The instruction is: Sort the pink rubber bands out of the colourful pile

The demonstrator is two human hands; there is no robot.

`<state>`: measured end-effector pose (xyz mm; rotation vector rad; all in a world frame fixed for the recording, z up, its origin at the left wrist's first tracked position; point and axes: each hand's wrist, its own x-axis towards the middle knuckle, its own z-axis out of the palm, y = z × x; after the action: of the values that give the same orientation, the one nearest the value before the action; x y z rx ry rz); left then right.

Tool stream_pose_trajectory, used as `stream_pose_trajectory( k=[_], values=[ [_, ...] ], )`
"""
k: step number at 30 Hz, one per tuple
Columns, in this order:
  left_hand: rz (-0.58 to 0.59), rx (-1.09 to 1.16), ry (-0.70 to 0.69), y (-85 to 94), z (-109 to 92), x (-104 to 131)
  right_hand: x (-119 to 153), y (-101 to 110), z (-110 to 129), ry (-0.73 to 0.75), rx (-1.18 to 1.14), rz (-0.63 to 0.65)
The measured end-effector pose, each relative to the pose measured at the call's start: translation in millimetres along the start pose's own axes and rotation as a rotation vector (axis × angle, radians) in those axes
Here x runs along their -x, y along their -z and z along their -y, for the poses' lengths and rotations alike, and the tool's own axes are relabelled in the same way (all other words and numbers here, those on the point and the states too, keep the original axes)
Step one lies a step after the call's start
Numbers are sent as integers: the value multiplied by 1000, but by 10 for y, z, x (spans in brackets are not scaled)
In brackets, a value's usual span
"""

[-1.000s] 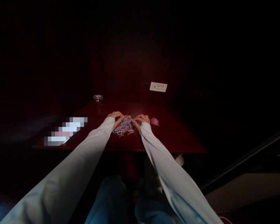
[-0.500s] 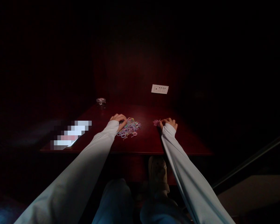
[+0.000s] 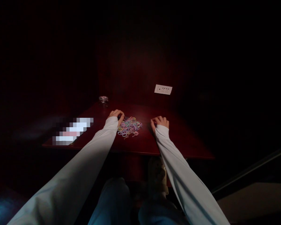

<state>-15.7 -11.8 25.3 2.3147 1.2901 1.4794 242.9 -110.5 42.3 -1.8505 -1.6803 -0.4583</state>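
A loose pile of small elastic hair ties (image 3: 131,126) in pink, purple, green and yellow lies on the dark red table. At the pile's left edge is my left hand (image 3: 115,115), its fingers bent and the thumb drawn in toward the forefinger; whatever is between the tips is too small to make out. My right hand (image 3: 161,122) rests low over the table to the right of the pile, fingers curled down. It mostly covers a small pink bunch of hair ties (image 3: 155,122), of which only a sliver shows.
On the left of the table (image 3: 140,145) lies a lit phone (image 3: 72,132), its screen blurred out. A small clear lidded jar (image 3: 103,100) stands at the back left. A white socket plate (image 3: 163,89) is on the back panel. My knees and a shoe (image 3: 158,175) are below the front edge.
My right hand has shifted left and over the pink bunch, which showed beside its fingertips before. My left hand has moved slightly up and left at the pile's edge. The view has shifted a little.
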Motion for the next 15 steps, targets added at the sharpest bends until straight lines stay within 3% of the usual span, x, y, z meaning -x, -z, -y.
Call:
stream_pose_trajectory(
  k=[3, 7, 9, 11, 15],
  values=[
    [-34, 0, 51, -54, 79, -22, 65, -127, 350, 205, -129, 112],
    [-116, 50, 188, -152, 275, -57, 108, -391, 671, 27, -235, 149],
    [-152, 113, 257, -195, 393, -67, 94, -490, 717, -78, -243, 203],
    [-137, 149, 309, -229, 487, -65, 75, -538, 710, -84, -256, 289],
    [-47, 194, 310, -288, 522, -43, 80, -537, 668, 110, -314, 350]
  ],
)
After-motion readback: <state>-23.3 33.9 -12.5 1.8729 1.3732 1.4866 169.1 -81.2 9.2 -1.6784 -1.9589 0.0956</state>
